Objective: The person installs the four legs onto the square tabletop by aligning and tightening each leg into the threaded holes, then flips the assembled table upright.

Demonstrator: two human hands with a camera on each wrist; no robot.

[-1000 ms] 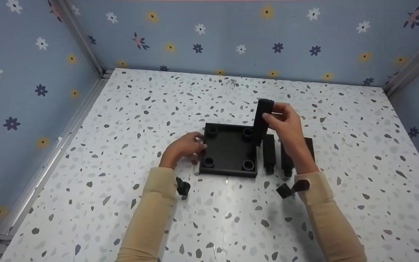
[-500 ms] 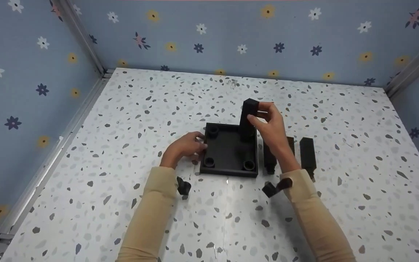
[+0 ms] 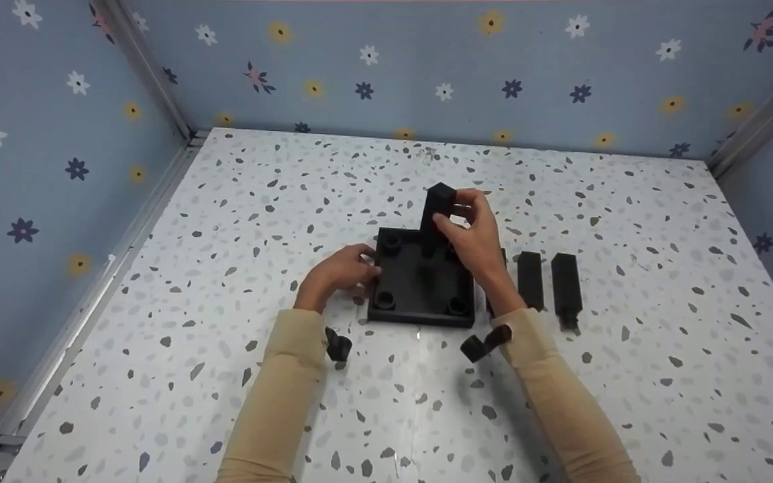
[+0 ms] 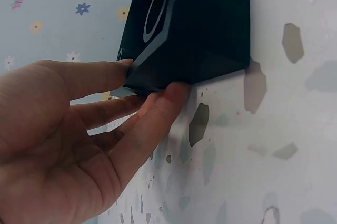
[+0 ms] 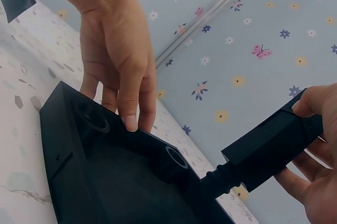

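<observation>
A square black tabletop with raised walls and round sockets in its corners lies on the speckled table. At its left wall my left hand pinches the edge, thumb at the rim and fingers outside, as the left wrist view shows of the hand. My right hand holds a black table leg between thumb and fingers, above the tabletop's back part. In the right wrist view the leg's threaded end points down towards the tabletop, apart from the nearby socket.
Right of the tabletop lie two more black legs, a nearer leg and an outer leg. A third leg is mostly hidden under my right wrist. Flowered blue panels enclose the table.
My right hand has carried the leg leftward, from beside the tabletop's right wall to above its back middle, uncovering the outer legs. My left hand stays at the left edge.
</observation>
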